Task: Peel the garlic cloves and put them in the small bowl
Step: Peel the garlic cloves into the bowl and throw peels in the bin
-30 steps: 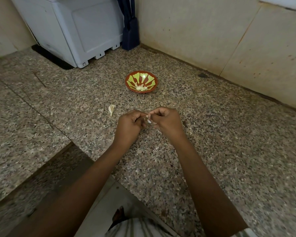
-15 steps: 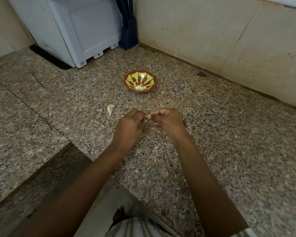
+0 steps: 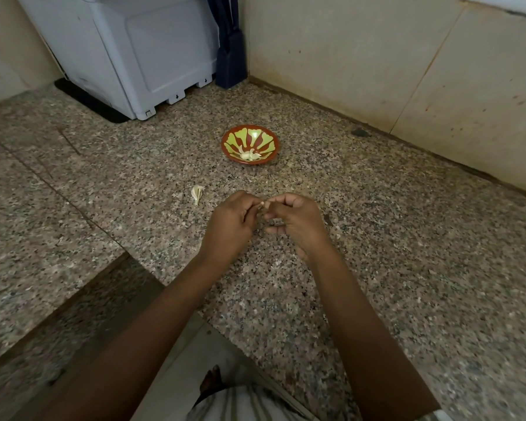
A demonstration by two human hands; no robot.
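Granite worktop [image 3: 407, 268], speckled grey-brown, filling near and right of scene; work surface and catch-all for skins. Tiled wall [image 3: 362, 71] closing off far right. White appliance [image 3: 128, 56] at far left, dark blue object [image 3: 230, 62] wedged in corner just beside it; neither in use.

Left hand [image 3: 230, 226] and right hand [image 3: 295, 220] brought together above middle of worktop, fingers curled, tips meeting. Held low on near side of bowl, presumably for clear sight of fine work and a short reach forward afterwards.

Small bowl [image 3: 224, 144], red-brown with green pattern, standing on worktop beyond hands and apart from them; set straight ahead, judged for easy drop-off. Contents: a few peeled cloves [image 3: 249, 155], pale, heaped toward near side of bowl floor; count not discernible.

Loose clove [image 3: 197, 193], skin apparently on, lying on worktop just left of left hand; judged next in line.

Held clove [image 3: 262, 205], only a pale sliver showing, pinched from both sides between fingertips of both hands; left apparently steadying, right picking at skin. Peeling judged under way, transfer to bowl not yet done.
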